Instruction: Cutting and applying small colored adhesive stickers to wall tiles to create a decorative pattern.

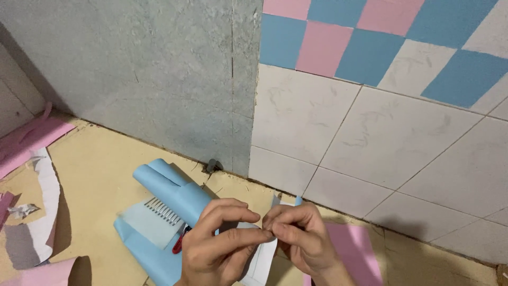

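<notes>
My left hand (219,246) and my right hand (301,238) meet at the bottom middle of the head view. Together they pinch a small folded piece of pale paper (263,257), fingertips touching at its top edge. Its lower part hangs down between my wrists. Just left of my left hand lies a rolled light blue paper sheet (172,190) on the floor, with a strip cut into thin fringes (163,212). Red-handled scissors (180,242) peek out from under my left hand, mostly hidden.
A pink paper sheet (354,249) lies on the yellowish floor (100,164) right of my hands. More pink and white paper scraps (32,159) sit at the far left. A grey wall and a white tiled wall (338,132) with pink and blue squares rise close ahead.
</notes>
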